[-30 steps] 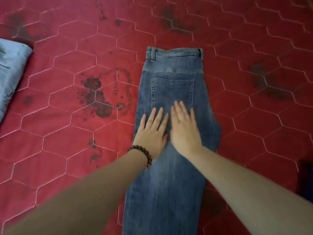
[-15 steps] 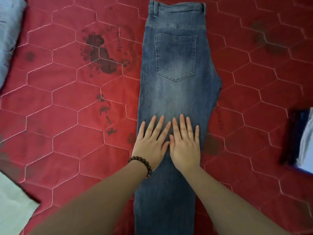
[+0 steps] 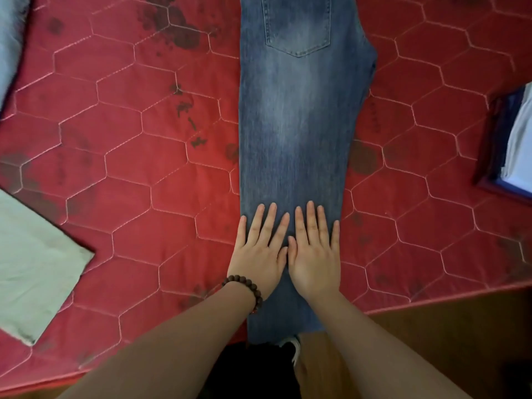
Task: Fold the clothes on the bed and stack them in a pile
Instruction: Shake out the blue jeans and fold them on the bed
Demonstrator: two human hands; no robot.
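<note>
My left hand (image 3: 259,251) and right hand (image 3: 315,254) lie side by side, palms down, fingers straight and slightly spread, pressing flat on the jeans (image 3: 296,125); neither one grips anything. A bead bracelet (image 3: 244,287) sits on my left wrist.

Under my palms is the lower leg of the jeans, already doubled lengthwise, one leg on the other. They run straight away from my fingertips across the red quilted bedspread (image 3: 144,182), the back pocket far ahead, the hem behind my wrists hanging just over the bed's edge, as far as I can tell with my arms in the way.

I judge the denim thick and fairly heavy, limp rather than stiff, with enough friction to stay put on the quilt. It should hold a crease without sliding. The hem corners, just behind each wrist, look like the places to pinch, so I can carry the legs forward toward the waist.

Off to my left lies a pale green cloth (image 3: 31,263); farther ahead on that side, something light blue (image 3: 10,38). To my right, a stack of folded dark and white clothes (image 3: 515,145).
</note>
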